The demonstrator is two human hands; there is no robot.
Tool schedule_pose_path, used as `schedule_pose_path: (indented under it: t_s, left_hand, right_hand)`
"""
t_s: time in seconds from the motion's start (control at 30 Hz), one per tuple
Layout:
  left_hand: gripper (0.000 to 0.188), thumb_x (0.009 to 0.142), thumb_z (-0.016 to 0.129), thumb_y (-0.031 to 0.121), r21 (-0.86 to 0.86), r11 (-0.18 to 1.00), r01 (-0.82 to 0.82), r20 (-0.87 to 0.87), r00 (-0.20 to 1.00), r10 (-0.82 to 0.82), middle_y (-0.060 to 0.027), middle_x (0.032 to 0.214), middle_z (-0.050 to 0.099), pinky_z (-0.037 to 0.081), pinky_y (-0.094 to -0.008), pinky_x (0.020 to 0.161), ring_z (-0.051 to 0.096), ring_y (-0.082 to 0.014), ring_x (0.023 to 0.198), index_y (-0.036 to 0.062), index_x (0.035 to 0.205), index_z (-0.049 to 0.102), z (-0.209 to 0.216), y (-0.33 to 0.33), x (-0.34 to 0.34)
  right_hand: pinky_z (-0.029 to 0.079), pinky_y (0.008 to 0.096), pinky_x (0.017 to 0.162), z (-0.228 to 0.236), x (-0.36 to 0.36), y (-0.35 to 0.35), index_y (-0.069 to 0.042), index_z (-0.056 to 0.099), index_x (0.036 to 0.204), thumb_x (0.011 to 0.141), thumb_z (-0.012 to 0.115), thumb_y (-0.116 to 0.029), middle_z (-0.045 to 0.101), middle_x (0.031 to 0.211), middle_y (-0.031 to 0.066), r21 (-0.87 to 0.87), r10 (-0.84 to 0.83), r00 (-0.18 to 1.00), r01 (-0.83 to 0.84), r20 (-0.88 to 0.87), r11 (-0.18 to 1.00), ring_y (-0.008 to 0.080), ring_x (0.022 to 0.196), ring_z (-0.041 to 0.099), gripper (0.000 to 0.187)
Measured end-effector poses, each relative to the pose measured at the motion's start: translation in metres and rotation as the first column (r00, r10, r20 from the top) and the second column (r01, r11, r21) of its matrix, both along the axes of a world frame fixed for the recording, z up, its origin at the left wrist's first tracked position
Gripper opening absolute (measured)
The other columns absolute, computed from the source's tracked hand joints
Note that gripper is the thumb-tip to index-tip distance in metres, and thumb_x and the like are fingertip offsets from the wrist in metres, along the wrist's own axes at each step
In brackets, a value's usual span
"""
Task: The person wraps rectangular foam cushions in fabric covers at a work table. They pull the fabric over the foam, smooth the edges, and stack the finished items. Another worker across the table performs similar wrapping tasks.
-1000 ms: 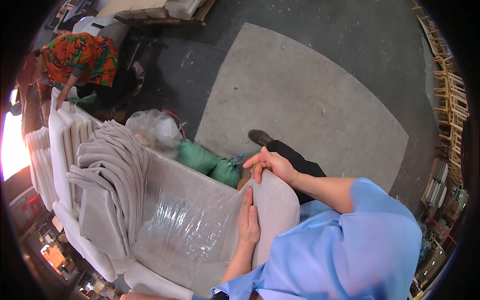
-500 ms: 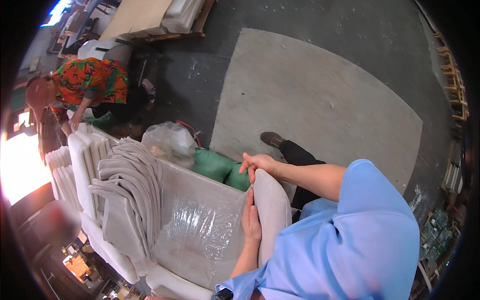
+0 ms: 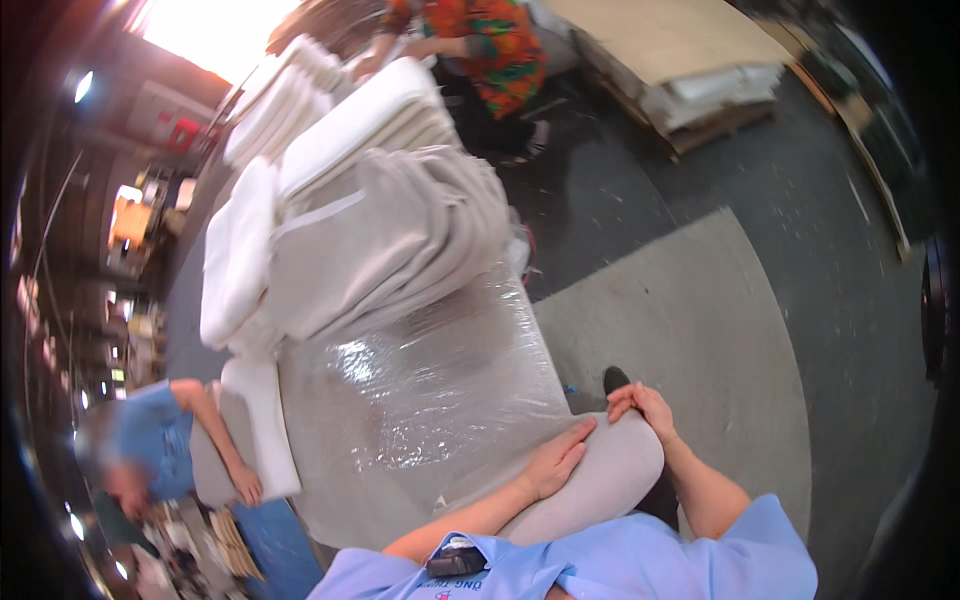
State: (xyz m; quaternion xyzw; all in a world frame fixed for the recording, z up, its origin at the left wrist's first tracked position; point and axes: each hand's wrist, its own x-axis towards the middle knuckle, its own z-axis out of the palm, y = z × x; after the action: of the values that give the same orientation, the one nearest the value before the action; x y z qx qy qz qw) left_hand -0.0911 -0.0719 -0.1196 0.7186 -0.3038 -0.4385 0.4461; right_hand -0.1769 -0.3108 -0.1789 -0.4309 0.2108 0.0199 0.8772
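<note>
A grey fabric-covered cushion (image 3: 590,488) lies in front of my body, against the near edge of the table. My left hand (image 3: 562,460) rests along its left side with the fingers stretched out. At the cushion's rounded far end is my right hand (image 3: 645,410), its fingers bent over the edge and pinching there. The cushion's underside is hidden. Beyond my left hand stretches a work table (image 3: 400,390) covered in shiny clear plastic film.
Grey fabric covers (image 3: 400,235) are heaped on the table, with white foam pads (image 3: 370,120) behind them. A person in a bright patterned shirt (image 3: 500,50) stands beyond. Another in blue (image 3: 155,440) handles a pad at left. A loaded pallet (image 3: 700,90) stands far right.
My view has turned, bringing the table and heap toward the middle and the person in blue into clear sight. Both hands stay at the cushion.
</note>
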Motion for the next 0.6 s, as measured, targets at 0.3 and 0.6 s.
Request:
schedule_pose_path:
  t_s: [0.3,0.6]
  left_hand:
    - [0.05,0.111,0.047,0.022,-0.049,0.999,-0.01,0.043,0.999,0.013,-0.0179,0.161,0.049,0.033,-0.0388,0.126,0.043,-0.0329,0.152,0.0004,0.156,0.048,-0.004,0.003,-0.001]
    - [0.051,0.111,0.048,0.024,-0.088,0.995,-0.04,-0.028,0.999,0.038,-0.0206,0.158,0.052,0.037,-0.0411,0.123,0.049,-0.0353,0.147,-0.0006,0.155,0.048,-0.002,0.005,0.003]
  right_hand:
    - [0.058,0.0476,0.096,-0.039,0.022,0.019,-0.003,0.072,0.101,0.116,0.035,-0.044,0.063,0.065,0.0066,0.543,-0.024,0.998,-0.007,0.05,0.839,0.0249,0.079,0.065,0.057]
    - [0.056,0.0421,0.094,0.024,0.04,-0.011,-0.001,0.067,0.127,0.112,0.051,-0.041,0.073,0.094,0.0122,0.079,0.294,0.897,-0.284,-0.329,0.956,0.0268,0.097,0.07,0.045]
